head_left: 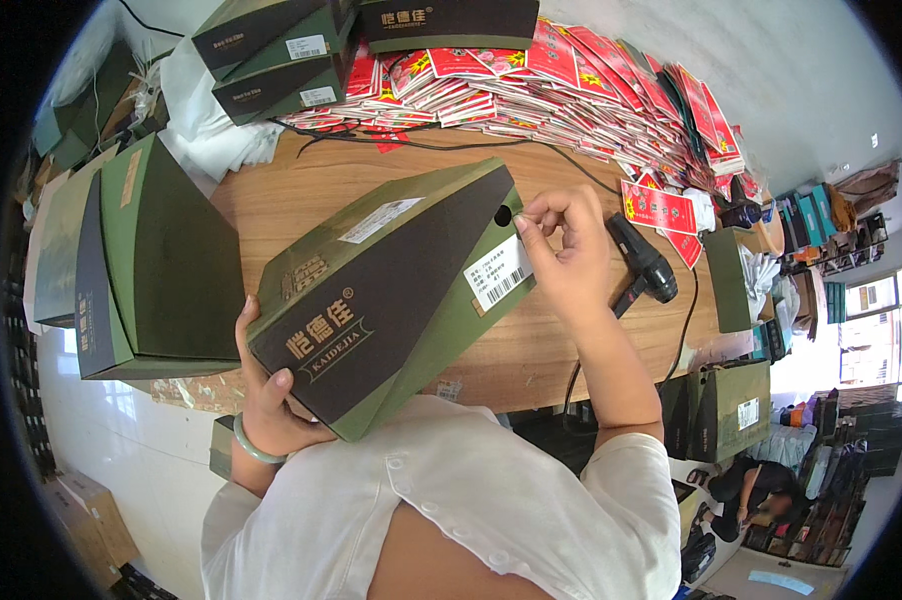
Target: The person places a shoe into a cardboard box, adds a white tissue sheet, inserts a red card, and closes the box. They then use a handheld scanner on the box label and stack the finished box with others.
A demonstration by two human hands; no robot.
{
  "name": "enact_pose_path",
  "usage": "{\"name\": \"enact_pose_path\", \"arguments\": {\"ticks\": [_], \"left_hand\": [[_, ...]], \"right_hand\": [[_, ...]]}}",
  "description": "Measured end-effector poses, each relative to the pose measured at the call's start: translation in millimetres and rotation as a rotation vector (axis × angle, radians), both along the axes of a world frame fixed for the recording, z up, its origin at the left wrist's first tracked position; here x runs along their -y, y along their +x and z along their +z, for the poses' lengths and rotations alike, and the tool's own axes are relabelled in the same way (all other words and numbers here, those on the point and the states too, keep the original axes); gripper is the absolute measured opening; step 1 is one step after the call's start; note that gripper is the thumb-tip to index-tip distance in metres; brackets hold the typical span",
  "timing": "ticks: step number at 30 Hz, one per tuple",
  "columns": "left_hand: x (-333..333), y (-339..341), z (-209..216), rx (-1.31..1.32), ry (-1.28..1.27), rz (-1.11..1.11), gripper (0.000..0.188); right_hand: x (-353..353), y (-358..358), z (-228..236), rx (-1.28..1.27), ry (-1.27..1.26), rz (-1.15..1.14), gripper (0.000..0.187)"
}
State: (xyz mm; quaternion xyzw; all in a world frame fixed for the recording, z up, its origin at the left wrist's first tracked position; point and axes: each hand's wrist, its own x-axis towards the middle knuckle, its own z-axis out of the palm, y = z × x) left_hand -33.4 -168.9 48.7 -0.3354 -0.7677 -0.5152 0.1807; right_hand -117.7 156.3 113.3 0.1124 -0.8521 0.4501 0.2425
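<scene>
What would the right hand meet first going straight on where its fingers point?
Likely the held green and black box, by its round hole; the right hand seems to touch it, though exact depth is unclear.

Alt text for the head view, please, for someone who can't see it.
A left hand grips one end of a tilted green-and-dark-brown box; the right hand's fingertips are at the other end, beside a round hole and white label. A wooden table beyond bears a black hair dryer, heaped red packets and similar boxes.
</scene>
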Motion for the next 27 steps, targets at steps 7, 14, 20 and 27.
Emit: {"name": "enact_pose_path", "arguments": {"ticks": [7, 14, 20, 27], "left_hand": [[-0.6, -1.7, -0.1, -0.005, -0.011, 0.011, 0.114], [0.7, -0.1, 1.0, 0.013, 0.003, 0.001, 0.114], [2.1, -2.9, -2.1, -0.014, 0.029, -0.007, 0.113], [15.2, -9.5, 7.1, 0.045, 0.031, -0.082, 0.117]], "right_hand": [[-3.1, -4.6, 5.3, 0.042, 0.060, -0.088, 0.039], [-22.8, -15.4, -8.0, 0.270, -0.581, -0.103, 0.053], [-10.5, 22.9, -8.5, -0.095, -0.314, 0.101, 0.042], [10.5, 36.2, 21.2, -0.075, 0.274, 0.430, 0.032]]}}
